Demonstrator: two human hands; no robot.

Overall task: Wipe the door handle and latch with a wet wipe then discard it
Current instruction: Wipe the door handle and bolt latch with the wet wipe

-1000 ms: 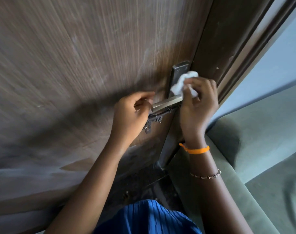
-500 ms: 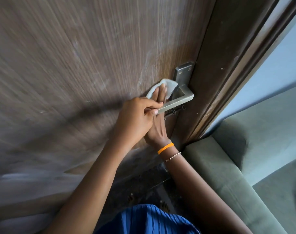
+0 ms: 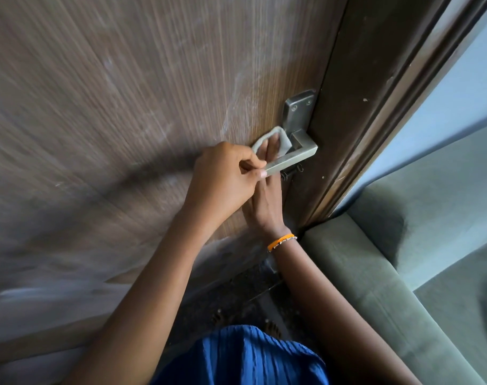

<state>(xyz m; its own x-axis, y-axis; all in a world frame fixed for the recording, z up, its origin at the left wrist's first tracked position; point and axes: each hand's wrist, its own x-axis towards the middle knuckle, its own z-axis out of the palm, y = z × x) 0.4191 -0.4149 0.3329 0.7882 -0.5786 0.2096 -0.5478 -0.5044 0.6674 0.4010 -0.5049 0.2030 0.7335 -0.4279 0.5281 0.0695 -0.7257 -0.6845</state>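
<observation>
A metal lever door handle (image 3: 295, 158) sticks out from its back plate (image 3: 299, 109) on the brown wooden door (image 3: 125, 107). My left hand (image 3: 222, 182) pinches the free end of the lever. My right hand (image 3: 264, 201) reaches up behind the lever with straight fingers and presses a white wet wipe (image 3: 284, 140) flat against the door beside the plate. A small dark latch bolt (image 3: 290, 173) shows just below the lever, partly hidden by my hands.
The dark door frame (image 3: 356, 120) runs along the right of the door. A grey-green sofa (image 3: 403, 259) stands against the frame at the right, close to my right arm. Dark floor (image 3: 236, 301) lies below, by my blue clothing.
My right hand left the lever's base, passed under and behind the lever, and now presses the wipe on the door. My left hand keeps its hold on the lever end.
</observation>
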